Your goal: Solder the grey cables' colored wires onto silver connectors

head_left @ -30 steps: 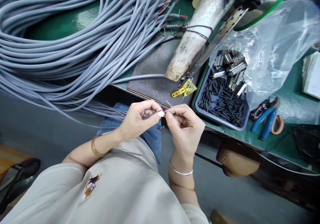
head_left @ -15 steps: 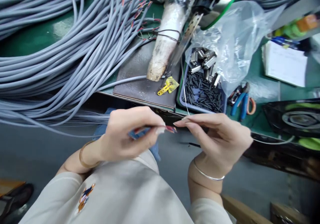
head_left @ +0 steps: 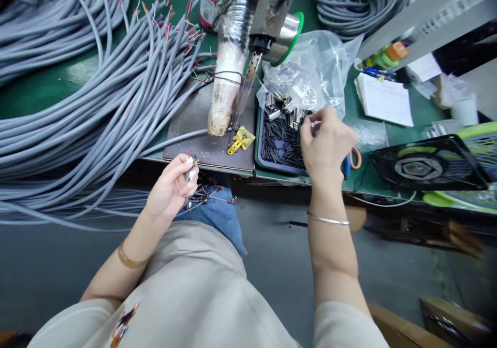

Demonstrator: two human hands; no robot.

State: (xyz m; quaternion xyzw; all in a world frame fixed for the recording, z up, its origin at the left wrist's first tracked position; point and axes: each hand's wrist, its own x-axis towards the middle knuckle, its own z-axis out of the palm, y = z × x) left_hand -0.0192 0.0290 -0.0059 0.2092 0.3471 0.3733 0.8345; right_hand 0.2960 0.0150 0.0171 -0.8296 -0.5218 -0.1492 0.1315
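Observation:
Pinched in my left hand (head_left: 173,185) is the end of a grey cable (head_left: 189,173), its thin coloured wires sticking up past the fingertips. This hand is just in front of the bench edge. My right hand (head_left: 326,138) reaches over the right side of a blue plastic tray (head_left: 260,156). Its fingers are bent together at the metal connectors (head_left: 295,117); whether they hold anything is hidden. Short black sleeves (head_left: 277,143) fill the front of the tray. A clear plastic bag (head_left: 310,63) lies behind, over part of the connectors.
Bundled grey cables (head_left: 97,115) cover the left of the bench. A soldering iron (head_left: 252,73) stands beside a taped white tube (head_left: 225,89), above a dark board (head_left: 186,146) with a yellow tag (head_left: 237,143). To the right are paper sheets (head_left: 384,99) and a black fan (head_left: 419,167).
My right hand has left the wire ends and moved forward to the tray. My left hand has shifted left and turned upward, still with the cable end. The view has moved too.

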